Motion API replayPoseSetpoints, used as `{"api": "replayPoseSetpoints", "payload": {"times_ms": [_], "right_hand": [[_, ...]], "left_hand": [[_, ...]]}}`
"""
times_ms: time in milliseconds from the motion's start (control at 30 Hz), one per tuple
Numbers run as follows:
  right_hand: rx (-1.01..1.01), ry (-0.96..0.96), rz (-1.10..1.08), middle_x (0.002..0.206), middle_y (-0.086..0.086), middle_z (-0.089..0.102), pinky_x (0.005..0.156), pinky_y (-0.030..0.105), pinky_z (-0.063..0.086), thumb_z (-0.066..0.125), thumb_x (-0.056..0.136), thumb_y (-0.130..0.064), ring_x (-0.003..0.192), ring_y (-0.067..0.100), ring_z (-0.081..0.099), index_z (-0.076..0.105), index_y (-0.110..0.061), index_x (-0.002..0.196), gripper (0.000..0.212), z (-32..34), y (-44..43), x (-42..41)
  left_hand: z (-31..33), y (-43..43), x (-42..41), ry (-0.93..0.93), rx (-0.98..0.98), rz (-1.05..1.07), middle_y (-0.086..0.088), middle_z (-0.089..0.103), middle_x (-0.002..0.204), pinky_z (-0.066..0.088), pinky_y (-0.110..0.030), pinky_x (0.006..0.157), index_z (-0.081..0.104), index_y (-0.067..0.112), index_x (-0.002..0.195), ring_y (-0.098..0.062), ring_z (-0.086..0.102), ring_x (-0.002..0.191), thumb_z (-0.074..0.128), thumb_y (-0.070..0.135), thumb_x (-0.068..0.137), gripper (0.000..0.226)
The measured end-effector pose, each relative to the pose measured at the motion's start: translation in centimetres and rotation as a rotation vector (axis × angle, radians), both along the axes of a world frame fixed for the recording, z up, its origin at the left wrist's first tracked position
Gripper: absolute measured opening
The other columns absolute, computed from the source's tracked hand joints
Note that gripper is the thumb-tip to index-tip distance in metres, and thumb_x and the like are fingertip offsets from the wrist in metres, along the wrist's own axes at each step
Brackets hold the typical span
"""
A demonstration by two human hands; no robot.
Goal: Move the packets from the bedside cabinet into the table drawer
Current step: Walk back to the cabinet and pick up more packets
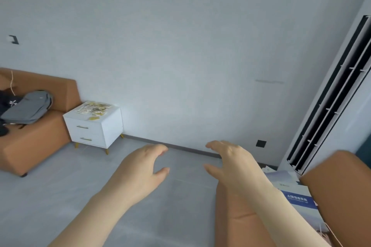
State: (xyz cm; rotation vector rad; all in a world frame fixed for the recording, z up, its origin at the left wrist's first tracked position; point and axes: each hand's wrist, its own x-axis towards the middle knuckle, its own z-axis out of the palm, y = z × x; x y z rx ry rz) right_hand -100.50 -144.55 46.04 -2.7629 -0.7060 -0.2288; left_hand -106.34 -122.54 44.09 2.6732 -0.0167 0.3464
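Head view: I see my left hand (140, 168) and right hand (232, 164) spread apart, empty, over floor | packets (94, 108) heaped atop cabinet (94, 128), well apart to the left | step: approach; next, I walk over and grasp | sofa (34, 142) beside cabinet; path looks clear.

Small yellow-white packets (94, 108) too blurred to count, orange sofa (36, 126) cut by left edge, blue-white printed sheet (297, 196) lettering unreadable
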Motion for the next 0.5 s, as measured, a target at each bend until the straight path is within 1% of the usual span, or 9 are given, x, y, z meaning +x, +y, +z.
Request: {"api": "replayPoseSetpoints", "payload": {"times_ms": [233, 367, 500], "right_hand": [[0.001, 0.024, 0.091, 0.121, -0.007, 0.059, 0.089, 0.027, 0.047, 0.057, 0.089, -0.041, 0.110, 0.013, 0.055, 0.047, -0.028, 0.133, 0.047, -0.7, 3.2, 8.9], [0.002, 0.032, 0.157, 0.128, -0.009, 0.056, 0.092, 0.025, 0.044, 0.056, 0.090, -0.041, 0.116, 0.011, 0.052, 0.044, -0.028, 0.138, 0.051, -1.0, 7.5, 14.1], [-0.008, 0.052, 0.199, 0.128, -0.008, 0.056, 0.094, 0.025, 0.043, 0.056, 0.091, -0.040, 0.117, 0.011, 0.051, 0.043, -0.028, 0.138, 0.050, -0.8, 12.7, 19.6]], "left_hand": [[-1.3, 3.5, 6.8, 0.042, -0.007, 0.104, 0.019, 0.052, 0.126, 0.037, -0.015, 0.092, 0.049, 0.032, 0.129, -0.001, 0.050, 0.116, 0.061, 0.035, 0.087, 0.044], [-1.7, 7.0, 11.4, 0.037, -0.020, 0.144, 0.019, 0.052, 0.127, 0.038, -0.017, 0.092, 0.049, 0.032, 0.130, -0.001, 0.050, 0.116, 0.061, 0.035, 0.087, 0.044], [-1.6, 11.4, 16.2, 0.028, -0.061, 0.183, 0.019, 0.052, 0.127, 0.039, -0.018, 0.093, 0.048, 0.032, 0.131, -0.003, 0.049, 0.117, 0.060, 0.035, 0.088, 0.044]]}}
